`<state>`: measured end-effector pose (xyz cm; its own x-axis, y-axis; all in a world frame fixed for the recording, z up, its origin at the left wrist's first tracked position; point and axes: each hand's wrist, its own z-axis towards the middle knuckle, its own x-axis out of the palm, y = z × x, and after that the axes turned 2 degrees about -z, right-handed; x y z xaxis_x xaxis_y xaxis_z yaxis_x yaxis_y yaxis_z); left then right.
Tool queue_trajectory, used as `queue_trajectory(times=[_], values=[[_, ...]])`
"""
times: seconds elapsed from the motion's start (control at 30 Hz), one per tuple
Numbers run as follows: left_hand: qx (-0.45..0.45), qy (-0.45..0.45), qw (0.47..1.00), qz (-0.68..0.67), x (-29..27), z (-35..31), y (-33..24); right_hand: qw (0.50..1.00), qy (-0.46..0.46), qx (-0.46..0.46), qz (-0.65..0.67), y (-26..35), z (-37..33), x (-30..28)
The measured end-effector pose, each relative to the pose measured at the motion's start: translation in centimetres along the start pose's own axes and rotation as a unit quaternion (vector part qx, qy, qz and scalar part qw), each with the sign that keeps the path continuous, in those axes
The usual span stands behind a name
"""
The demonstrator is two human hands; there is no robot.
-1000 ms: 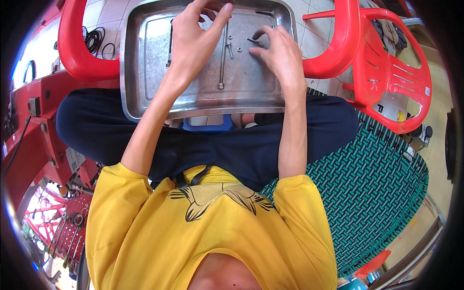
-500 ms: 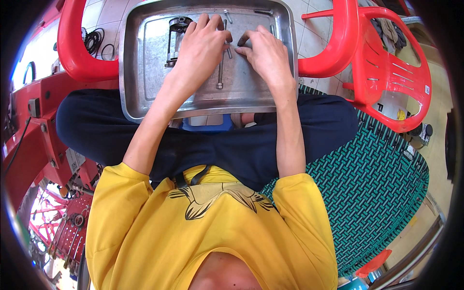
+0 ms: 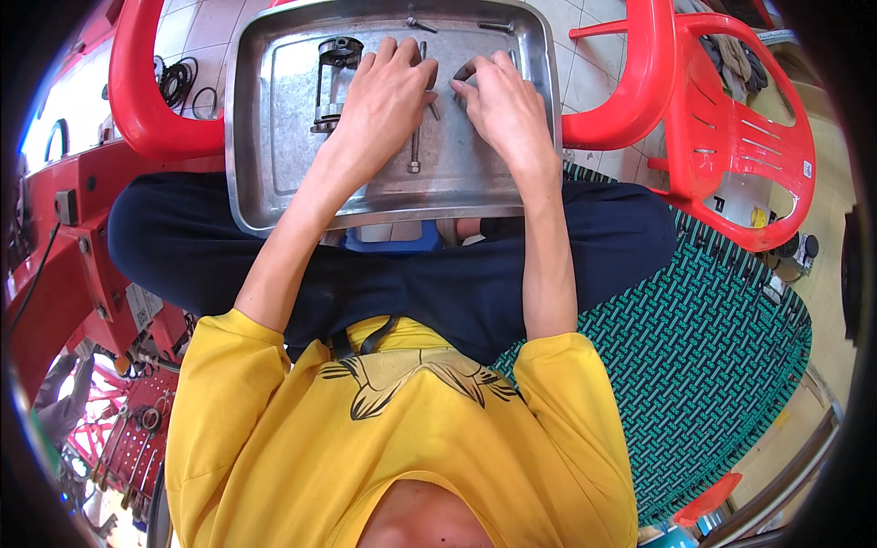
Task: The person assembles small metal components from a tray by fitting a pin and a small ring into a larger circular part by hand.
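Two Hands Over Loose Bolts in a Metal Tray

Taking the metal tray [image 3: 292, 164] as our landmark, we see a coil of black cable [image 3: 176, 84] on the tiled floor beyond its left edge. A red plastic arm [image 3: 151, 110] curves in against that same edge. Inside the left part of the tray we find a black-and-silver metal assembly [image 3: 340, 52].

Right of it, over the middle of the tray, is the left hand [image 3: 391, 91]. Its fingers curl downward, and we cannot tell whether its grip has hold of anything, because the hand covers its own fingertips. A long bolt [image 3: 416, 151] extends from below that hand toward the tray's near side, and a short bolt [image 3: 435, 111] shows just beside the fingers. At the tray's far side lies a small bolt [image 3: 420, 25], with a darker bolt [image 3: 496, 26] to its right.

Over the tray's right part we see the right hand [image 3: 501, 105], thumb and forefinger slightly parted; whether this grip contains anything, we cannot tell. Beyond the tray's right edge stands a red chair [image 3: 793, 187].
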<state>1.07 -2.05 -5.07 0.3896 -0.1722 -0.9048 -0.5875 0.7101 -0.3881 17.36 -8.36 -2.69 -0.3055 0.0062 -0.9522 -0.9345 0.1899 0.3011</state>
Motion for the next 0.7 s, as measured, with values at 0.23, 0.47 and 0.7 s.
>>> queue_trajectory(times=[0.23, 0.47, 0.7], values=[[-0.006, 0.026, 1.000, -0.011, -0.5, 0.0, 0.1, 0.999, -0.019, 0.026, 0.028, 0.0, 0.2, -0.5], [-0.006, 0.038, 0.999, -0.035, -0.4, 0.0, 0.4, 0.997, -0.035, 0.041, 0.051, -0.1, 0.3, -0.8], [-0.001, -0.068, 0.992, -0.111, 0.2, 0.4, 1.0, 0.992, -0.065, 0.053, 0.097, 0.0, 0.7, -1.3]])
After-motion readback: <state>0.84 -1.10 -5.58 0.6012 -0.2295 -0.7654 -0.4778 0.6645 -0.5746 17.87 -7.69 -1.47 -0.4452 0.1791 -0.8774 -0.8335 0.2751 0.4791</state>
